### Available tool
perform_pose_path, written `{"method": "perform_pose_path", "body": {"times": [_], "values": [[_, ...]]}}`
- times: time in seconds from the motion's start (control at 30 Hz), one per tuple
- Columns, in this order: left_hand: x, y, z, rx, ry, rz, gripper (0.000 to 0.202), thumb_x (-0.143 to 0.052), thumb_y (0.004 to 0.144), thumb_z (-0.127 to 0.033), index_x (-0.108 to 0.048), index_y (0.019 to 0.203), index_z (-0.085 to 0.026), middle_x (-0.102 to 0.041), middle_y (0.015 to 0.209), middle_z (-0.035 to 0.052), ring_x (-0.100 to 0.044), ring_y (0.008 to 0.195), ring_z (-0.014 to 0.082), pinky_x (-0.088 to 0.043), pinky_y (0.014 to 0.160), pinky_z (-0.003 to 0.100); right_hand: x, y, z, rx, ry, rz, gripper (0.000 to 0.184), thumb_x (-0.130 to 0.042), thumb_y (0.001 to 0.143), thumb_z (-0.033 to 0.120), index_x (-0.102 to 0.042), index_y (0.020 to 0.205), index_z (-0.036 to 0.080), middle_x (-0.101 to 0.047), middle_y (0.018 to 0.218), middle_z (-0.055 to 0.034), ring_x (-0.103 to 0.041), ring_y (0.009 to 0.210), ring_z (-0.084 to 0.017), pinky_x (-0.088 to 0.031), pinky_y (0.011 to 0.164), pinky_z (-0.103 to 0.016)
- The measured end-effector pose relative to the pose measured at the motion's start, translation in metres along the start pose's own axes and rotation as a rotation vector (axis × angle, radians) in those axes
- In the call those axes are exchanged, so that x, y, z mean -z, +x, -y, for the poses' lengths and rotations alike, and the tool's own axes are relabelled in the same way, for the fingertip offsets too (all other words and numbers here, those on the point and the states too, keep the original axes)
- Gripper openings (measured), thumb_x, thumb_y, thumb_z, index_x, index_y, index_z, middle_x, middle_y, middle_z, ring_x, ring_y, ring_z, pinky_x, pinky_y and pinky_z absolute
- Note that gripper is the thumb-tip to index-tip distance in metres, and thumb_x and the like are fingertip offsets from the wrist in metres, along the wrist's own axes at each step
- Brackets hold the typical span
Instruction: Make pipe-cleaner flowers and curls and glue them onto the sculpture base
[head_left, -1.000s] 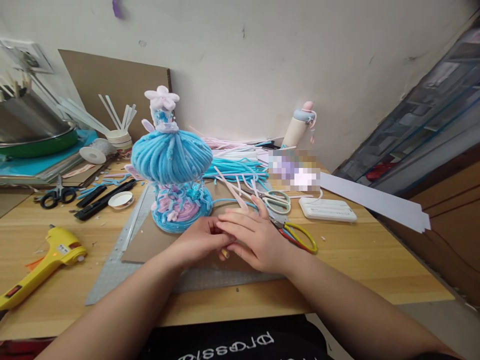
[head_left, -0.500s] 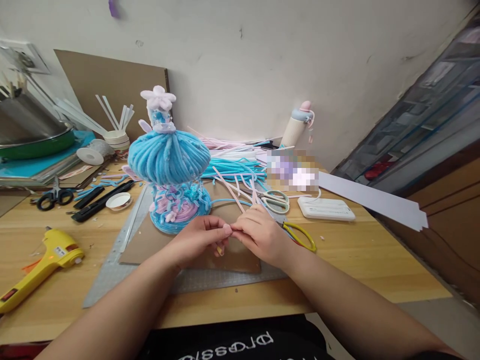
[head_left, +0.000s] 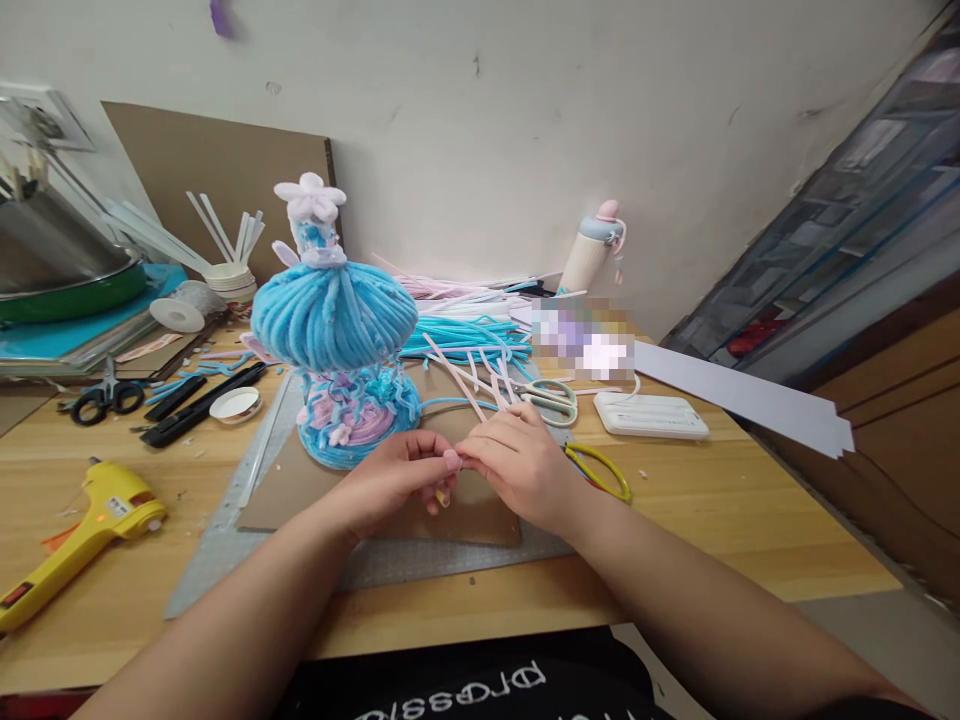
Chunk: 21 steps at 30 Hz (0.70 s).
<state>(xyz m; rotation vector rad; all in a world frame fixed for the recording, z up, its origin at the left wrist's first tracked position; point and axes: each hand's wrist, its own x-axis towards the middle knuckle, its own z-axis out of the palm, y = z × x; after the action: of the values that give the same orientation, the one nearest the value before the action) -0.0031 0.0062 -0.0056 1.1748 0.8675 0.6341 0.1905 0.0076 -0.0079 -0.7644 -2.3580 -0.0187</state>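
Note:
My left hand point(head_left: 409, 470) is closed in a pinch, its thumb and forefinger meeting the fingertips of my right hand point(head_left: 521, 460). The right hand is closed too, palm down, fingers pressed together. Whatever lies between the fingertips is too small and hidden to name. A small yellowish bit shows below the left fingers. Just behind the left hand stands a blue fuzzy pipe-cleaner carousel-like model point(head_left: 334, 320) with a pale flower on top and pink swirls on its base. Both hands are over a brown board point(head_left: 480, 510). Pink pipe cleaners point(head_left: 457, 375) lie behind the right hand.
Beside the right hand are yellow-handled pliers point(head_left: 600, 470) and pale-handled scissors point(head_left: 551, 397). A yellow glue gun point(head_left: 112, 510), black scissors point(head_left: 109, 395), a black cutter point(head_left: 202, 405) and a tape roll point(head_left: 235, 404) lie left. A white power bank point(head_left: 651, 415) and a bottle point(head_left: 589, 250) are right.
The view has shifted very slightly. Both hands stay pinched together at nearly the same spot, with only a small movement of the fingers.

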Motion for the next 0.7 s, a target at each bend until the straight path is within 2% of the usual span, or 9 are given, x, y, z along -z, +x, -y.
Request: {"method": "perform_pose_path", "body": {"times": [0.2,0.4,0.5,0.6,0.7], "values": [[-0.0027,0.0010,-0.0011,-0.048,0.103,-0.022,0.022,-0.063,0.077,-0.033,-0.056,0.071,-0.014,-0.056,0.057,-0.0023,-0.050,0.051,0.0081,-0.044,0.050,0.020,-0.0010,-0.0003,-0.0004,0.019,-0.041,0.026,0.015,-0.047,0.092,0.017,-0.057,0.081,0.017,-0.064,0.078,-0.0017,-0.052,0.076,-0.015,-0.029,0.076,-0.034],[-0.0035,0.0007,-0.0008,-0.031,0.023,-0.023,0.020,-0.062,0.078,-0.034,-0.055,0.076,-0.015,-0.056,0.062,-0.0020,-0.053,0.054,0.0097,-0.045,0.049,0.021,0.0000,-0.0004,0.0016,0.021,-0.028,0.000,0.017,-0.043,0.093,0.017,-0.057,0.083,0.017,-0.065,0.080,-0.0039,-0.055,0.079,-0.016,-0.030,0.077,-0.034],[-0.0043,0.0013,-0.0001,-0.098,-0.023,-0.042,0.022,-0.067,0.075,-0.032,-0.053,0.081,-0.016,-0.057,0.064,-0.0026,-0.054,0.057,0.0103,-0.046,0.051,0.022,0.0001,-0.0004,0.0021,0.030,-0.045,-0.026,0.016,-0.044,0.092,0.015,-0.058,0.085,0.017,-0.066,0.081,-0.0034,-0.055,0.078,-0.016,-0.030,0.076,-0.035],[-0.0050,0.0018,-0.0003,-0.195,0.001,-0.078,0.022,-0.070,0.073,-0.028,-0.053,0.078,-0.015,-0.058,0.064,-0.0032,-0.054,0.059,0.0087,-0.046,0.057,0.022,-0.0012,-0.0009,0.0021,0.012,-0.067,-0.068,0.014,-0.046,0.092,0.017,-0.058,0.084,0.018,-0.067,0.082,-0.0022,-0.056,0.079,-0.015,-0.028,0.076,-0.035],[-0.0049,0.0017,-0.0012,-0.214,-0.007,-0.095,0.022,-0.071,0.072,-0.027,-0.054,0.077,-0.015,-0.057,0.063,-0.0036,-0.054,0.057,0.0080,-0.046,0.058,0.021,-0.0026,-0.0011,0.0018,0.000,-0.086,-0.077,0.014,-0.046,0.093,0.018,-0.058,0.086,0.018,-0.067,0.084,-0.0021,-0.055,0.080,-0.015,-0.027,0.078,-0.035]]}}
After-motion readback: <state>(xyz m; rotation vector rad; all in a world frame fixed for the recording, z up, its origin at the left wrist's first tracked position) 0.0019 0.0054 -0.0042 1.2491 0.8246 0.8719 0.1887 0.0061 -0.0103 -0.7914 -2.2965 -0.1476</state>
